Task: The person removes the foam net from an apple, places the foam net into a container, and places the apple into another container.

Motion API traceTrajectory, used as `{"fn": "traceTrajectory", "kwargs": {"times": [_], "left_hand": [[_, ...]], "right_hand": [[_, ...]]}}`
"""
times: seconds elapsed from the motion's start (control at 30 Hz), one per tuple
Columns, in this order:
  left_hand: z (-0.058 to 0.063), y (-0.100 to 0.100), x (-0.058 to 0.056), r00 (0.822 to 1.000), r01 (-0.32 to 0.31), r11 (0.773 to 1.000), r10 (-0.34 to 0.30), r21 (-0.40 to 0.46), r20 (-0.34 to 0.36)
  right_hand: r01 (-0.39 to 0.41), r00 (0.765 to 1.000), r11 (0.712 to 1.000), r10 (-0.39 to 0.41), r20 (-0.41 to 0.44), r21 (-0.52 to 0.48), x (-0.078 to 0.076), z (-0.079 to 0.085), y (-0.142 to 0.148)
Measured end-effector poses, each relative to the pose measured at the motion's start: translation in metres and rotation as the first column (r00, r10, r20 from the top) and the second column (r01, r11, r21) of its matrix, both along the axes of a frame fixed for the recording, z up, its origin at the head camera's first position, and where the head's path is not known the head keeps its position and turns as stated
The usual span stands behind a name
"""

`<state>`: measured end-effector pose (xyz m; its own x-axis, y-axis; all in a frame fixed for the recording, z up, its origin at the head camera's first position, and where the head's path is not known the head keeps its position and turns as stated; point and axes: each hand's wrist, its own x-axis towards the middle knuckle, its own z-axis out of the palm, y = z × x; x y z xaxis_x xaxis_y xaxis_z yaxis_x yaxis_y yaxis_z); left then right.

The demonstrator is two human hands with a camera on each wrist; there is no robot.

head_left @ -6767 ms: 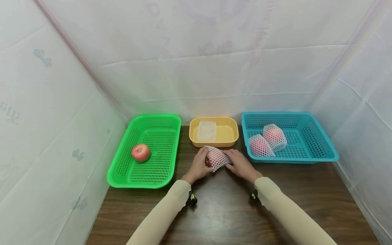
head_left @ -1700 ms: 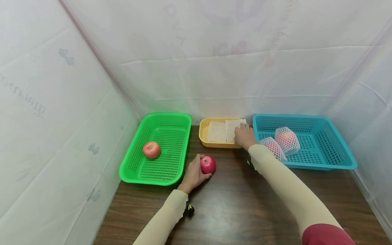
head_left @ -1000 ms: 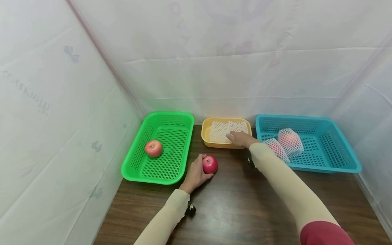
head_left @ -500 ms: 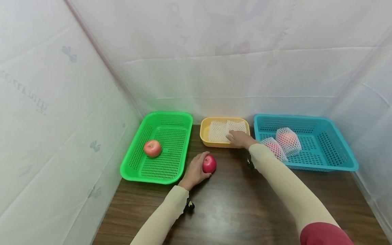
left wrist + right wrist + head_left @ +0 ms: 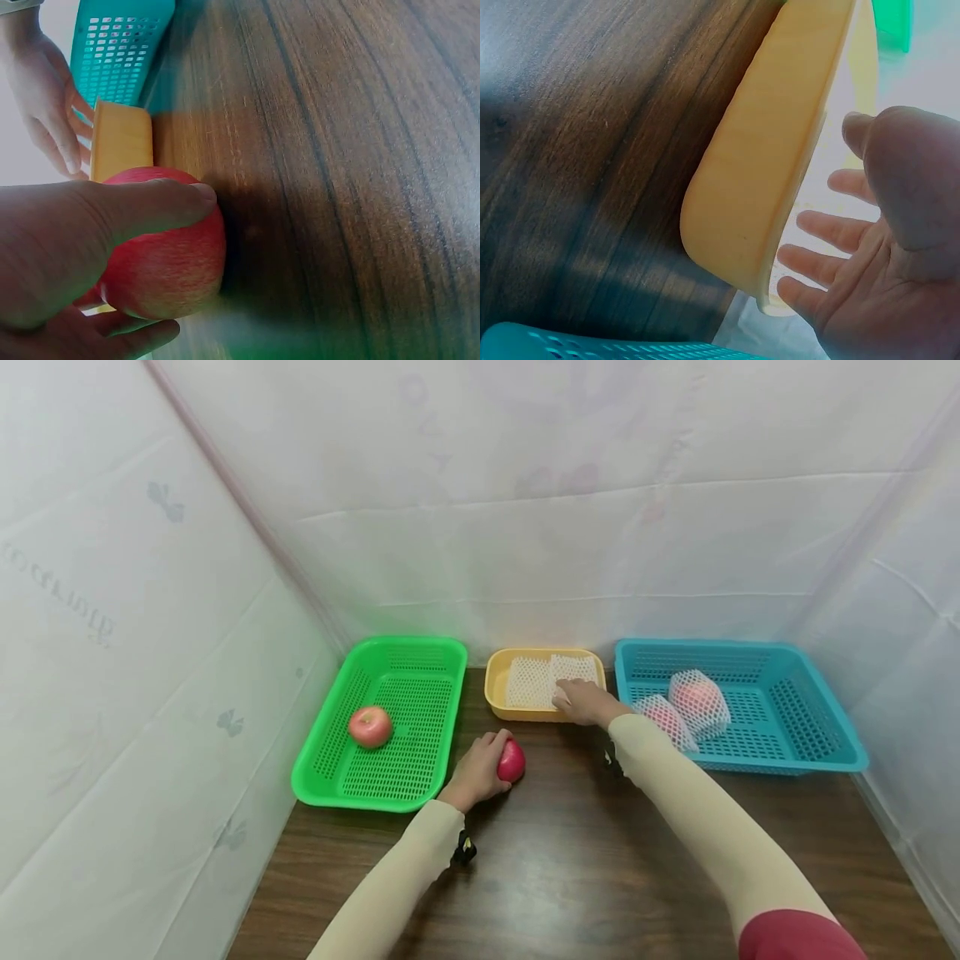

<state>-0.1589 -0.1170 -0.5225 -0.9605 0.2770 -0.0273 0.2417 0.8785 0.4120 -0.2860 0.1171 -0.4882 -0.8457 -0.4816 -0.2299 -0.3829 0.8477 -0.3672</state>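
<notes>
A red apple [image 5: 512, 762] sits on the wooden table, in front of the yellow tray. My left hand [image 5: 480, 768] grips it from the left, and its thumb [image 5: 161, 204] lies across the fruit in the left wrist view. Two white foam nets [image 5: 527, 683] lie flat side by side in the yellow tray [image 5: 517, 713]. Over the tray's front right rim reaches my right hand [image 5: 588, 702], its fingertips at the right-hand net. In the right wrist view those fingers [image 5: 810, 262] are spread and relaxed, holding nothing.
A green basket [image 5: 315, 777] on the left holds one pale red apple [image 5: 371, 727]. Inside the blue basket [image 5: 802, 764] on the right are two apples in foam nets [image 5: 699, 703]. A white curtain [image 5: 480, 552] hangs behind and along the sides.
Earlier both hands held an apple in a foam net; now the apple is bare and a second net lies in the tray. The right hand has let go; the left has rolled further over the apple.
</notes>
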Motion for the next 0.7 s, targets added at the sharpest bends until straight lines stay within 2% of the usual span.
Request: {"fn": "traceTrajectory", "kwargs": {"times": [0.33, 0.7], "left_hand": [[0.003, 0.000, -0.003, 0.999, -0.024, 1.000, 0.024, 0.019, 0.026], [0.019, -0.001, -0.009, 0.999, -0.008, 0.996, 0.011, 0.089, -0.038]], "right_hand": [[-0.029, 0.999, 0.998, 0.027, -0.037, -0.047, 0.009, -0.004, -0.002], [-0.099, 0.992, 0.991, 0.091, -0.089, -0.089, 0.019, -0.008, -0.009]]}}
